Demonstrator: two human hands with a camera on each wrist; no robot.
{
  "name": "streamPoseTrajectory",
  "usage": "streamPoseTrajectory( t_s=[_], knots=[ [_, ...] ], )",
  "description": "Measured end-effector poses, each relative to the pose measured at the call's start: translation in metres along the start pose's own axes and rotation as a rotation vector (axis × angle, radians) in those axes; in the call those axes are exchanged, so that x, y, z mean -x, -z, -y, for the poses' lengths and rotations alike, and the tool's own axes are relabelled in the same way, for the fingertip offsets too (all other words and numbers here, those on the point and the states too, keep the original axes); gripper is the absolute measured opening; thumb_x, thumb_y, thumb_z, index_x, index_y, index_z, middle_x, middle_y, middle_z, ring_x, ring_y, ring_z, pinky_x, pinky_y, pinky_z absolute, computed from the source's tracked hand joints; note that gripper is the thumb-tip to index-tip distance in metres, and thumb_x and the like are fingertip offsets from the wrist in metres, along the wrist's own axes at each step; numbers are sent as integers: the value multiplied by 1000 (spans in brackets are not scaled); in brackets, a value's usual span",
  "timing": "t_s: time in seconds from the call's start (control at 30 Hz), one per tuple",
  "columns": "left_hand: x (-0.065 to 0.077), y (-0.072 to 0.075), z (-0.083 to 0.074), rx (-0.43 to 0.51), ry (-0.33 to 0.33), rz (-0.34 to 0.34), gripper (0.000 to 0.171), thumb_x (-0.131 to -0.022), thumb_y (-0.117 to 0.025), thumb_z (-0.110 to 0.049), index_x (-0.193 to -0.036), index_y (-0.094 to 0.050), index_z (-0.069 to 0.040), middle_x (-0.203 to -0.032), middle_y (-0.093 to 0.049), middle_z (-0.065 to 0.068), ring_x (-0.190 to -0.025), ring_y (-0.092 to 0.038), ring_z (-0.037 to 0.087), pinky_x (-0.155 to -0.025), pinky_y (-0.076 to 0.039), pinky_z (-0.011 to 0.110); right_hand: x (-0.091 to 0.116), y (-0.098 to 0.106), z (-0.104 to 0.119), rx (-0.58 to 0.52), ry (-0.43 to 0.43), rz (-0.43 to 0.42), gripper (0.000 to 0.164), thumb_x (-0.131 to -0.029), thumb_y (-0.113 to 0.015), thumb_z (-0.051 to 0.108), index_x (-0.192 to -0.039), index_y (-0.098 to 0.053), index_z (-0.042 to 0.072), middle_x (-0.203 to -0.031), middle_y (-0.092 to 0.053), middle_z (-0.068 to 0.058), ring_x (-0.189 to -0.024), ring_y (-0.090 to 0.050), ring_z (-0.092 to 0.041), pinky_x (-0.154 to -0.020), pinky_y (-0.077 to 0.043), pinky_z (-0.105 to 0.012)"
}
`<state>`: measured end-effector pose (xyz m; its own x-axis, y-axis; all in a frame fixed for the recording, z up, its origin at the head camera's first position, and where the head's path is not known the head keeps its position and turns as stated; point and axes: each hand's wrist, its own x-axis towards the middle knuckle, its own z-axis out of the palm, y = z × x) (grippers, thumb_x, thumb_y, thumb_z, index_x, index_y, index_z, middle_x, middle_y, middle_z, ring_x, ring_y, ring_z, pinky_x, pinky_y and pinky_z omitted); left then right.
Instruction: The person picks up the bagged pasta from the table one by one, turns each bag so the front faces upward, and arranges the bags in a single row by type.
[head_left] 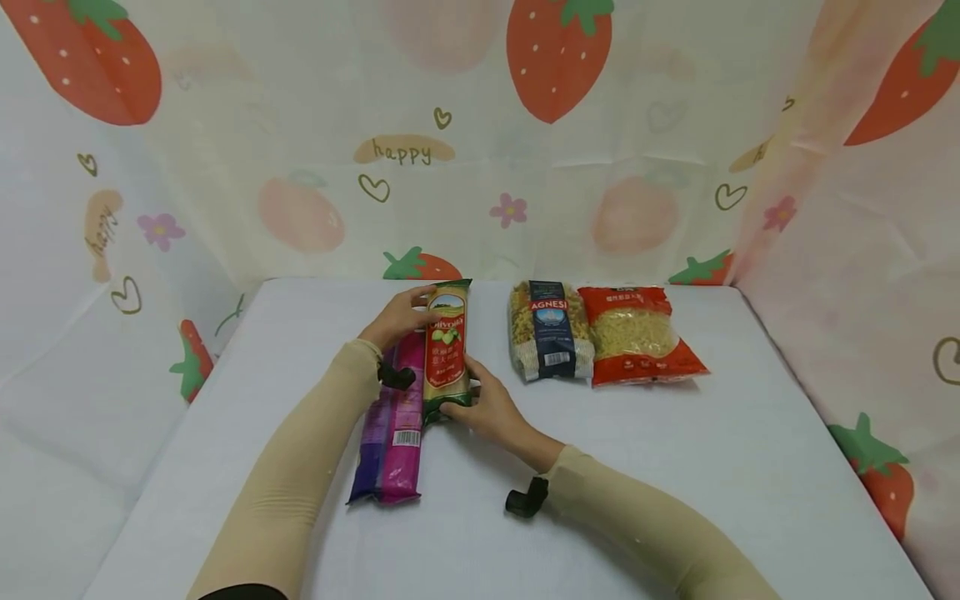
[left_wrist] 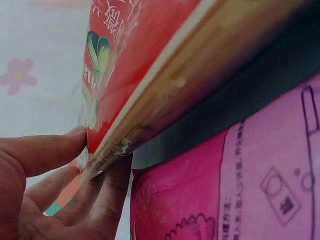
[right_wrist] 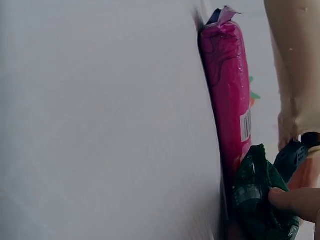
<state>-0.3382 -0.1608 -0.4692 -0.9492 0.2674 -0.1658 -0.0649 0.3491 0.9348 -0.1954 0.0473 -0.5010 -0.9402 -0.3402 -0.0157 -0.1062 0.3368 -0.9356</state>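
A long red, gold and green packet of pasta (head_left: 447,358) is held by both hands. My left hand (head_left: 400,318) grips its far end; in the left wrist view the thumb (left_wrist: 55,150) lies on the front and the fingers curl beneath. My right hand (head_left: 495,408) holds the near end, its thumb on the dark green wrapper (right_wrist: 257,200) in the right wrist view. Beside and partly under it, to the left, lies a long pink and purple packet (head_left: 402,467) with a barcode. The left wrist view shows a gap between the two packets.
To the right, near the table's back edge, lie a blue-labelled bag of pasta (head_left: 552,333) and a red bag of pale pasta (head_left: 637,337), side by side and touching. A white cloth (head_left: 637,442) covers the table. Strawberry-printed curtains (head_left: 465,167) stand behind and at both sides.
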Motion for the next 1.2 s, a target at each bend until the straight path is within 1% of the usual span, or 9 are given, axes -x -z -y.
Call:
streamPoseTrajectory(
  t_s=[0.2,0.37,0.5,0.63,0.8,0.97,1.03,1.1,1.2],
  knots=[
    [-2,4,3,-29,0,3,71,-107,-65,-6,-169,-30,-2,-165,-38,32,-139,-55,48,-115,-49,56,-2,-8,0,-9,0,5,90,-97,-83,13,-169,-29,5,-157,-51,-18,-129,-62,-38,-101,-58,-46],
    [0,6,4,-80,15,-6,70,-107,-65,-8,-169,-31,-3,-165,-39,31,-138,-56,47,-115,-49,55,-4,-14,0,-14,0,16,89,-98,-82,14,-170,-29,7,-158,-51,-16,-131,-61,-36,-102,-58,-46],
    [2,7,5,-92,22,-14,70,-108,-65,-10,-169,-32,-4,-165,-39,31,-138,-56,47,-115,-49,55,-6,-15,0,-8,13,21,89,-98,-82,13,-169,-30,7,-158,-51,-16,-131,-62,-36,-102,-58,-44],
    [2,7,5,-100,12,-16,70,-108,-65,-11,-169,-32,-4,-166,-39,30,-135,-58,48,-112,-51,56,-8,-13,0,19,25,25,87,-98,-83,16,-168,-33,7,-152,-57,-14,-129,-61,-32,-103,-56,-44],
    [1,7,7,-114,5,-15,70,-108,-65,-10,-169,-31,-2,-166,-39,30,-138,-57,48,-113,-50,55,-10,-10,1,56,13,40,85,-98,-83,17,-167,-35,7,-142,-62,-12,-122,-61,-27,-102,-54,-46],
    [0,9,8,-102,10,-15,69,-108,-66,-11,-168,-34,-4,-166,-40,29,-143,-53,46,-114,-49,55,-11,-8,2,133,-14,33,88,-97,-84,22,-167,-35,3,-144,-53,-19,-129,-55,-31,-110,-50,-51],
    [0,11,9,-119,-6,-13,68,-107,-68,-15,-167,-37,-5,-164,-41,31,-142,-54,45,-112,-52,51,-11,-8,1,168,-32,24,90,-97,-85,25,-167,-34,1,-147,-48,-22,-133,-51,-34,-114,-47,-52],
    [0,12,10,-131,-3,-12,69,-106,-69,-15,-167,-38,-6,-164,-42,31,-144,-52,44,-113,-51,51,-12,-7,0,197,-46,21,91,-97,-85,27,-167,-33,1,-150,-45,-24,-137,-48,-37,-116,-46,-53],
    [-1,11,11,-135,-2,-14,69,-106,-69,-13,-167,-36,-5,-163,-42,31,-147,-48,45,-116,-48,53,-12,-5,0,231,-59,17,93,-97,-85,30,-167,-32,0,-152,-44,-25,-138,-49,-38,-116,-45,-53]
  ],
)
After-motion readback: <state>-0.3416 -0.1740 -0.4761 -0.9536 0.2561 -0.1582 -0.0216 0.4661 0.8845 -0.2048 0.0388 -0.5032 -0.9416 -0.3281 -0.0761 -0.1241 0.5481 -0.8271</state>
